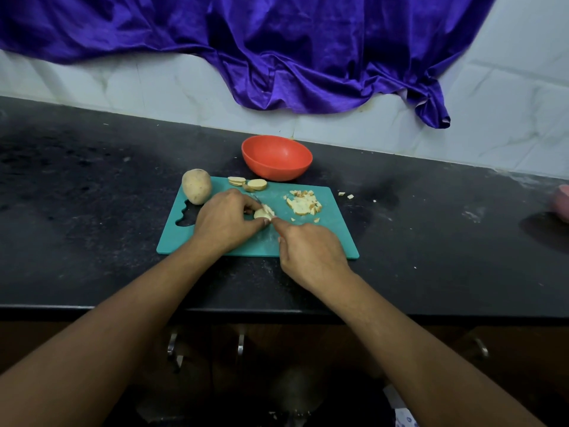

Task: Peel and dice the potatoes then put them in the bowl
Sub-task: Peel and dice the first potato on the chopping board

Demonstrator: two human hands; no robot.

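Note:
On a teal cutting board, my left hand pinches a pale potato slice with curled fingers. My right hand grips a knife whose blade, mostly hidden, runs up across that slice. A heap of diced potato lies on the board's right part. A few round slices rest at the board's far edge. One whole unpeeled potato sits at the far left corner. Behind the board stands an orange bowl with nothing visible inside.
A few stray potato bits lie on the black counter right of the board. A pinkish object shows at the right edge. Purple cloth hangs over the white tiled wall. Cabinet handles sit below the counter edge.

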